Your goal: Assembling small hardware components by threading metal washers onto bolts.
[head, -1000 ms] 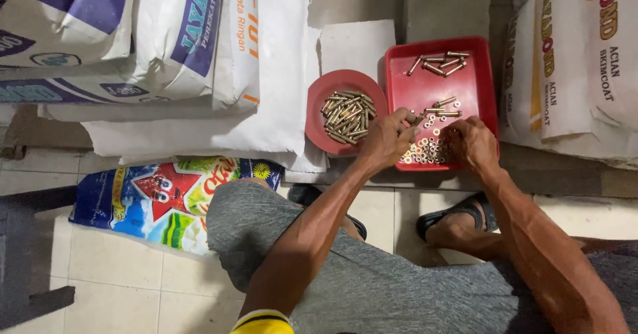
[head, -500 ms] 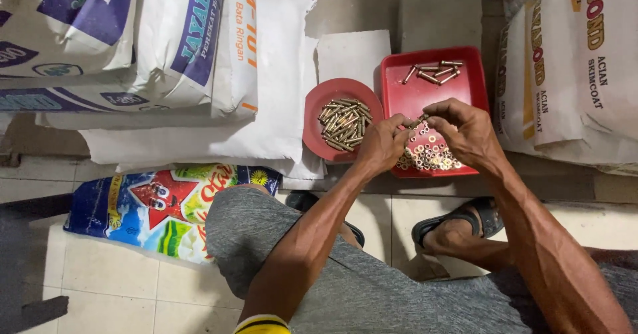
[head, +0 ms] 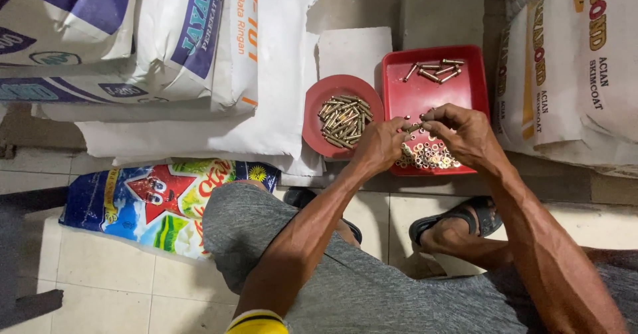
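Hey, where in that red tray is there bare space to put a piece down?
The red tray is bare in its middle, between the few bolts at its far edge and the washers near the hands. The round red dish is crowded.

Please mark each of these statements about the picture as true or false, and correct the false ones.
1. Both hands, the left hand and the right hand, are over the red square tray. True.
2. The round red bowl holds small washers. False: it holds a heap of brass-coloured bolts; the ring-shaped washers lie in the square tray.
3. The hands hold a small bolt between their fingertips. True.
4. The far end of the square tray has nothing in it. False: a few bolts lie there.
5. The person wears a dark sandal on the foot in view. True.
6. The bowl stands on the right of the tray. False: it stands on its left.
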